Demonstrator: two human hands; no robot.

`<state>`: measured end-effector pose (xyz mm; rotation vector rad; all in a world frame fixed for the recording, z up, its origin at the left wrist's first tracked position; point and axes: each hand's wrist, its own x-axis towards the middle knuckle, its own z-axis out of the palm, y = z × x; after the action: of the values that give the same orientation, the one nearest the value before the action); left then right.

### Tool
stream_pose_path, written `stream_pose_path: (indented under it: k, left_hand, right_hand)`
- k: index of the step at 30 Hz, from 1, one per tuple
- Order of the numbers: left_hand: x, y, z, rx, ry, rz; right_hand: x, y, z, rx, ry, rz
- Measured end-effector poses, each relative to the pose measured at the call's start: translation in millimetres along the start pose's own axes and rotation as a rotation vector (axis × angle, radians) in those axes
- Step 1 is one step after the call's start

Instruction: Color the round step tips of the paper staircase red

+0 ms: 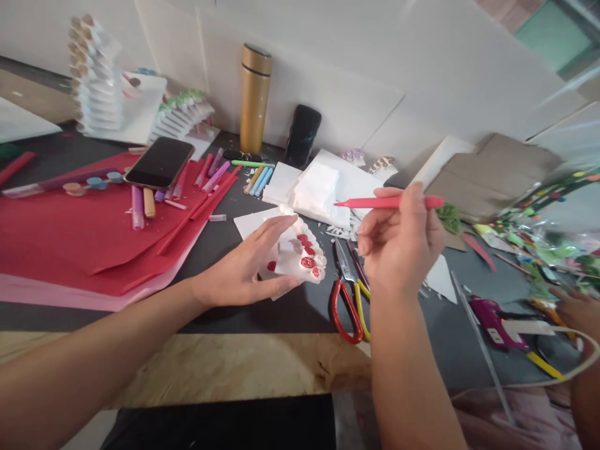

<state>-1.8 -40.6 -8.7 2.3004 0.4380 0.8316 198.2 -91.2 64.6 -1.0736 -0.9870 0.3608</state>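
Note:
My left hand (248, 265) cups a small white foam piece (300, 253) that rests on the dark table, its edge dotted with red-coloured bits. The fingers curve round its left side and hold it steady. My right hand (398, 240) is raised a little to the right of it, pinched on a pink marker (389, 202) that lies level, tip pointing left. The marker tip hangs above and behind the foam piece, apart from it.
Red-handled scissors (347, 300) lie between my hands. Red paper sheets (70, 237), loose markers (210, 175) and a phone (159, 161) lie left. A gold flask (255, 97) stands behind. A purple glue gun (492, 319) lies right, near another person's hand (574, 309).

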Motion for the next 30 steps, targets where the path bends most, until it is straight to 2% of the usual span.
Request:
stream_pose_path:
  k: [2,5,12,16,20,25,30]
  left_hand:
    - [0.6,0.9,3.2,-0.004,0.005,-0.014]
    - [1.2,1.5,4.4,0.008,0.025,-0.003]
    - [0.8,-2.0,-3.2,0.125,0.116,0.093]
    - [-0.2,-0.8,-8.8,0.13,0.091,0.123]
    - [0.9,2.4,-9.5,0.141,0.081,0.116]
    - [2.1,1.0,-3.1,0.163,0.062,0.104]
    - [1.6,-5.1,-0.5,0.118,0.023,0.074]
  right_hand:
    - [-4.8,-9.0,2.0,-0.008,0.015,-0.035]
    - [-10.0,-5.2,1.2,-0.017,0.022,-0.057]
    - [-12.4,24.1,-8.3,0.071,-0.036,0.144]
    - [-12.9,26.6,-10.1,0.081,-0.114,0.189]
    - [-15.3,23.5,-12.4,0.052,-0.114,0.127]
    - [-24.2,12.8,-12.4,0.014,-0.049,-0.053]
    - [-34.0,7.0,-10.9,-0.077,-0.116,-0.205]
